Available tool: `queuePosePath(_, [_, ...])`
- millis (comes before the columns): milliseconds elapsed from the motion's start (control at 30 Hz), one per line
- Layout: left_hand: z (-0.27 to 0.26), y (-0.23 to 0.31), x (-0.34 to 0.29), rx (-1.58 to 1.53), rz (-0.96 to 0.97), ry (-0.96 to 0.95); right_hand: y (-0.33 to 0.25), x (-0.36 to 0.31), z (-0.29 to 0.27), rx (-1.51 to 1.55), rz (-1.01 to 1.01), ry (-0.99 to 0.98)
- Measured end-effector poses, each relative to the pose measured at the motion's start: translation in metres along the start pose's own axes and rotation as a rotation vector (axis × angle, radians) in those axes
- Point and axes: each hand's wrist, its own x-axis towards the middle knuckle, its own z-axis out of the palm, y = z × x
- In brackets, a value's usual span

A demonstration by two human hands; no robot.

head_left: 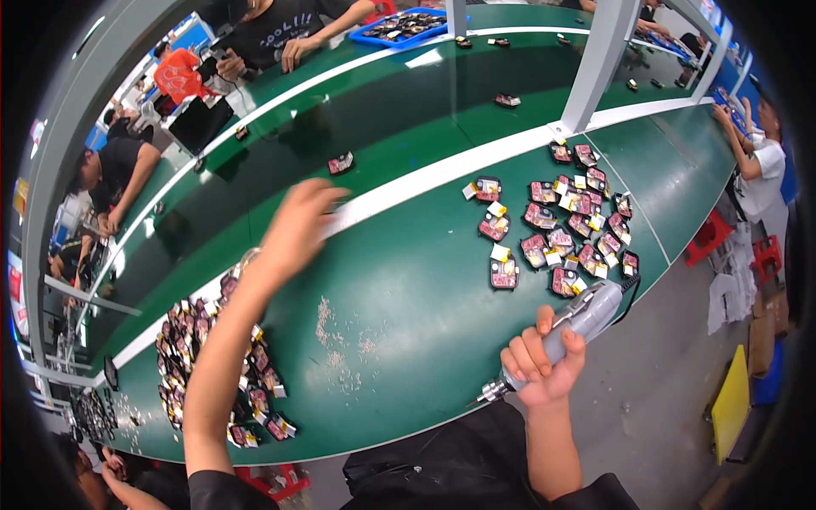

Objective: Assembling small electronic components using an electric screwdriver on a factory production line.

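My right hand [544, 361] is wrapped round a grey electric screwdriver [582, 319] at the front edge of the green table. The tool's metal bit end points down and to the left, and its dark cord runs off the other end. Over the white rail reaches my left hand [297, 225], blurred, its fingers stretched toward the belt with nothing visible in them. Just beyond those fingertips a small black-and-red electronic module [341, 163] lies on the dark green belt, apart from the hand. Small pale screws [340, 348] are scattered on the table between my arms.
Many similar modules with white and yellow tabs form a group [578, 212] at the right. A dense pile [183, 340] lies partly behind my left forearm. A grey metal post [595, 72] rises from the rail. Across the belt, people work near a blue tray [399, 38].
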Motion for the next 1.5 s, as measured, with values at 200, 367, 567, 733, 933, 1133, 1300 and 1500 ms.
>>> queuePosePath(200, [0.087,0.143,0.061,-0.192,0.371,-0.001,0.0,-0.005,0.002,0.03,0.016,0.07])
queuePosePath(367, [0.087,0.158,0.04,0.096,0.355,0.059,0.002,-0.004,0.005,0.043,-0.019,0.107])
queuePosePath(567, [0.008,0.088,-0.053,0.118,-0.022,0.018,-0.001,-0.004,0.001,0.057,-0.039,0.038])
queuePosePath(733, [-0.02,0.052,-0.113,0.059,-0.207,0.0,0.001,-0.001,0.001,0.057,-0.025,0.015])
queuePosePath(933, [-0.014,0.051,-0.103,0.242,-0.05,-0.058,0.0,-0.001,0.0,0.062,-0.027,0.012])
queuePosePath(1133, [-0.011,0.047,-0.102,0.318,0.122,-0.07,-0.002,-0.004,0.001,0.055,-0.035,0.012])
queuePosePath(1300, [-0.016,0.053,-0.105,0.237,0.069,-0.066,-0.003,-0.005,0.002,0.062,-0.012,0.005])
queuePosePath(1500, [-0.015,0.122,-0.132,-0.109,-0.101,0.003,0.0,-0.001,0.002,0.039,-0.015,0.019])
